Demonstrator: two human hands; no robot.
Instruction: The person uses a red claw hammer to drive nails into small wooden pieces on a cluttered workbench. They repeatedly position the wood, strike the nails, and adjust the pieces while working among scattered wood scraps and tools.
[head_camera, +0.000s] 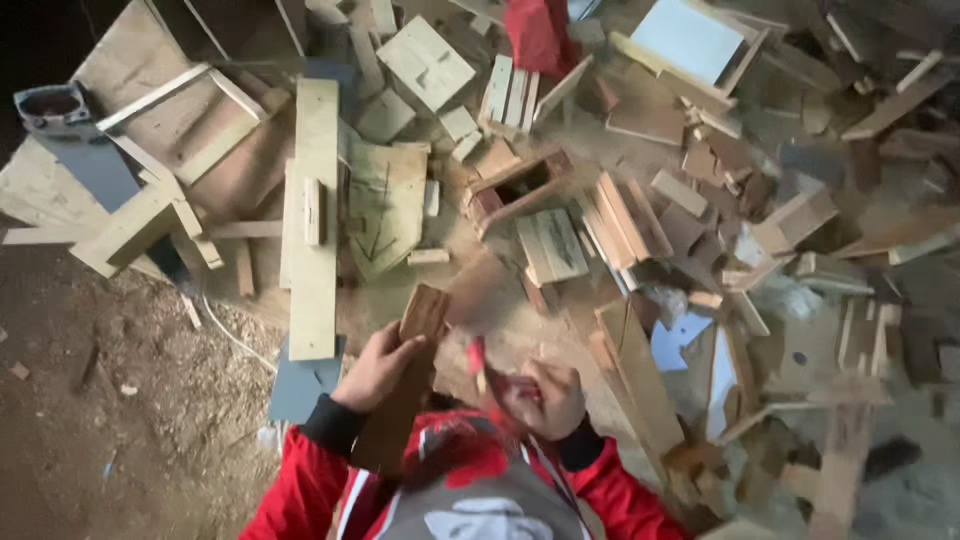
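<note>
A person in a red jacket is standing over a heap of timber offcuts, seen from above, with both hands working close to the body. Far left of the dark brown wooden plank (408, 385), a grey power tool with a round opening (52, 108) is lying at the edge of a large pale plywood sheet (165, 120), above bare earth floor (110, 400). Nearer the plank, a long pale softwood board (313, 230) is running up and away. The left hand (378, 368) is clamping the plank along its left edge, fingers wrapped over the face. The plank's long axis is running from the person's chest up and slightly rightward, its far end pointing into the heap just below a pale board with pencilled arrow marks (385, 205). Just right of the plank, the right hand (545, 398) is closing around a small red-handled tool (476, 362), whose tip is sitting just beside the plank's right edge; whether they are touching cannot be told. The right hand is therefore lying to the plank's right, level with its middle, while the left is nearer and already gripping it. Farther right, an open reddish wooden box (520, 185) and stacked thin slats (625, 220) are lying among scattered scraps.
</note>
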